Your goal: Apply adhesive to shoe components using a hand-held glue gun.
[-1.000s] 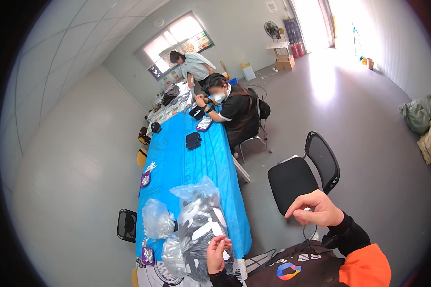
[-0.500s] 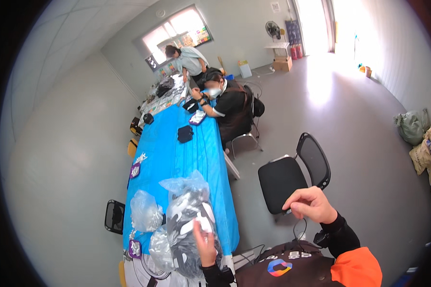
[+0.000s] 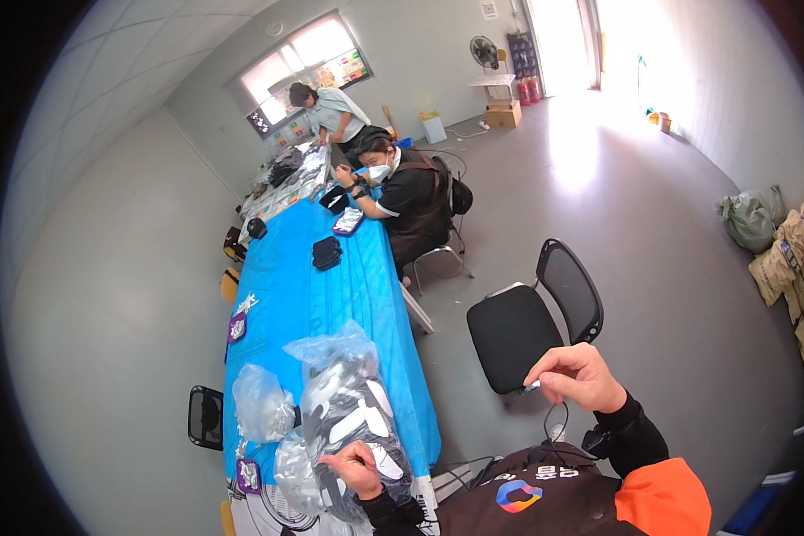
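My right hand (image 3: 582, 377) is raised above the floor at the front right, beside the seat of a black chair. Its thumb and forefinger pinch a small white piece (image 3: 534, 386), too small to name. Lower and to the left, my left hand (image 3: 355, 470) is over the near end of a large clear plastic bag (image 3: 335, 341) filled with flat black and white pieces. The fingers of that hand are curled together, their tips pointing left; whatever is between them, if anything, is hidden. A thin black cable (image 3: 560, 407) loops below my right hand.
A blue-covered table (image 3: 281, 330) runs away from me, with smaller clear bags (image 3: 263, 404) and purple trays (image 3: 248, 476) on its left. A masked person (image 3: 417, 192) sits at its far right; another person (image 3: 335, 116) stands beyond. An office chair (image 3: 509, 335) stands at the right.
My left hand has gone from stretched fingers to curled ones and shifted lower left. A small white piece now shows at my right fingertips. The whole view has swung slightly.
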`<action>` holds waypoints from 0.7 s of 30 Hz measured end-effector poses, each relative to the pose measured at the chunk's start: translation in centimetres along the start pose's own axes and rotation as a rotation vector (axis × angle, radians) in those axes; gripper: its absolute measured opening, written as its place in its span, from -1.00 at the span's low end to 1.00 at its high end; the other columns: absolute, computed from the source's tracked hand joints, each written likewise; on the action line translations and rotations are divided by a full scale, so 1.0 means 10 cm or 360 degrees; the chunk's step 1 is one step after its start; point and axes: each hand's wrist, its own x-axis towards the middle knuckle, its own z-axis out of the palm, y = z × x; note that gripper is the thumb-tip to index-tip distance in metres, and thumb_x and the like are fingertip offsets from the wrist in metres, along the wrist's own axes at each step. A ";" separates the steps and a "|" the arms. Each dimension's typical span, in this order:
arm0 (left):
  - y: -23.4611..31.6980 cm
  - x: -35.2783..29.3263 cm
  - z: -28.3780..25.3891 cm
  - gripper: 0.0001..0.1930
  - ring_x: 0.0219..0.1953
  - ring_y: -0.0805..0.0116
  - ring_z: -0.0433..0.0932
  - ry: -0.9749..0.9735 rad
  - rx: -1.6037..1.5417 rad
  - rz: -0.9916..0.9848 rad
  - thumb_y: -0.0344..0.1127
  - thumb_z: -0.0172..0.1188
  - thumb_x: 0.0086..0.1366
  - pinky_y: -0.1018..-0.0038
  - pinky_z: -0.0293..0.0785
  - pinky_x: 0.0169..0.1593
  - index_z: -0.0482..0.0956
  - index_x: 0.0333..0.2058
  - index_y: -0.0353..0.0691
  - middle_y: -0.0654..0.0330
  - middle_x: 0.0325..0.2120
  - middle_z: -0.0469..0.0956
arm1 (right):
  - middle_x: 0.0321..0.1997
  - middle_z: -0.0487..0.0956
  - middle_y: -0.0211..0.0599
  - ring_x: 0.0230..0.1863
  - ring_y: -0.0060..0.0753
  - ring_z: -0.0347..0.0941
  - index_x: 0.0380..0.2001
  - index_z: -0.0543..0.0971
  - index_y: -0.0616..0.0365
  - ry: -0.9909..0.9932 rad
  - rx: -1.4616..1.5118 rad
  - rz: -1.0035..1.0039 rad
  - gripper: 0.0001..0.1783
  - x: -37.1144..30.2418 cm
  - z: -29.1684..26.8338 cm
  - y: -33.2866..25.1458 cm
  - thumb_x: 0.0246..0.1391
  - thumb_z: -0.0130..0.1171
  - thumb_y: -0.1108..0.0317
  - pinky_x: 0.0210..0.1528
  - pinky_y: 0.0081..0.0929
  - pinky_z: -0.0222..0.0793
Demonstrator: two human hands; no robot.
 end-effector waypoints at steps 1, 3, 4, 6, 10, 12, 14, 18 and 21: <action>-0.03 0.01 0.02 -0.03 -0.84 0.49 0.04 -0.0033 -0.0008 -0.0013 0.57 -0.67 0.41 0.55 -0.14 -0.70 0.19 -0.84 -0.14 0.29 -0.90 0.14 | -0.53 0.56 -0.44 -0.55 -0.70 0.42 -0.18 0.69 0.30 0.0024 0.0006 0.0005 -0.82 -0.03 0.00 0.01 0.34 0.14 0.45 -0.47 -0.66 0.31; -0.13 0.01 0.07 -0.03 -0.84 0.49 0.06 -0.0052 0.0028 -0.0087 0.53 -0.66 0.44 0.55 -0.12 -0.68 0.21 -0.85 -0.14 0.29 -0.89 0.16 | -0.54 0.56 -0.44 -0.55 -0.70 0.41 -0.18 0.69 0.30 0.0064 -0.0038 0.0016 -0.82 -0.10 -0.01 -0.01 0.33 0.15 0.45 -0.47 -0.65 0.31; -0.20 0.01 0.09 -0.03 -0.83 0.49 0.09 -0.0055 0.0071 -0.0154 0.49 -0.65 0.48 0.55 -0.10 -0.67 0.23 -0.85 -0.15 0.29 -0.89 0.18 | -0.54 0.55 -0.44 -0.55 -0.70 0.41 -0.19 0.69 0.29 0.0085 -0.0078 0.0024 -0.83 -0.14 -0.03 -0.03 0.32 0.16 0.45 -0.47 -0.65 0.31; -0.16 0.07 0.24 -0.17 -0.83 0.54 0.19 -0.0134 0.0404 -0.0220 0.15 -0.36 0.64 0.57 0.02 -0.67 0.37 -0.79 -0.22 0.30 -0.84 0.31 | -0.55 0.57 -0.41 -0.56 -0.67 0.43 -0.21 0.70 0.31 0.0147 -0.0094 0.0045 -0.83 -0.23 -0.09 -0.06 0.30 0.14 0.48 -0.48 -0.63 0.33; -0.26 0.12 0.77 -0.48 -0.75 0.58 0.34 -0.0332 0.0437 -0.0468 -0.13 0.02 0.60 0.58 0.23 -0.62 0.58 -0.54 -0.33 0.30 -0.77 0.41 | -0.55 0.58 -0.38 -0.56 -0.63 0.46 -0.24 0.71 0.33 0.0222 -0.0158 0.0079 -0.82 -0.50 -0.48 -0.11 0.27 0.15 0.48 -0.48 -0.62 0.34; -0.27 0.09 1.14 -0.55 -0.71 0.58 0.39 -0.0493 0.0545 -0.0561 -0.15 0.07 0.58 0.57 0.28 -0.60 0.60 -0.47 -0.34 0.28 -0.73 0.45 | -0.55 0.58 -0.38 -0.56 -0.63 0.47 -0.24 0.71 0.32 0.0260 -0.0121 0.0100 -0.83 -0.62 -0.79 -0.12 0.27 0.17 0.46 -0.48 -0.62 0.35; -0.34 0.11 1.56 -0.59 -0.69 0.57 0.42 -0.0538 0.0555 -0.0616 -0.17 0.10 0.57 0.57 0.29 -0.59 0.61 -0.43 -0.33 0.28 -0.71 0.47 | -0.55 0.59 -0.37 -0.56 -0.63 0.48 -0.25 0.71 0.31 0.0300 -0.0157 0.0088 -0.83 -0.66 -1.16 -0.16 0.27 0.17 0.46 -0.48 -0.61 0.37; -0.46 -0.04 2.43 -0.61 -0.68 0.61 0.43 -0.0568 0.0632 -0.0725 -0.16 0.12 0.55 0.60 0.33 -0.56 0.61 -0.44 -0.29 0.33 -0.71 0.48 | -0.51 0.59 -0.41 -0.54 -0.66 0.46 -0.21 0.71 0.29 0.0275 -0.0088 0.0040 -0.84 -0.91 -2.08 -0.15 0.30 0.17 0.48 -0.47 -0.62 0.37; -0.67 -0.06 3.35 -0.62 -0.66 0.62 0.44 -0.0597 0.0669 -0.0741 -0.18 0.12 0.55 0.60 0.36 -0.54 0.61 -0.44 -0.29 0.33 -0.70 0.49 | -0.52 0.59 -0.40 -0.55 -0.66 0.45 -0.21 0.70 0.30 0.0290 -0.0163 0.0045 -0.84 -0.98 -2.98 -0.23 0.29 0.15 0.51 -0.47 -0.62 0.36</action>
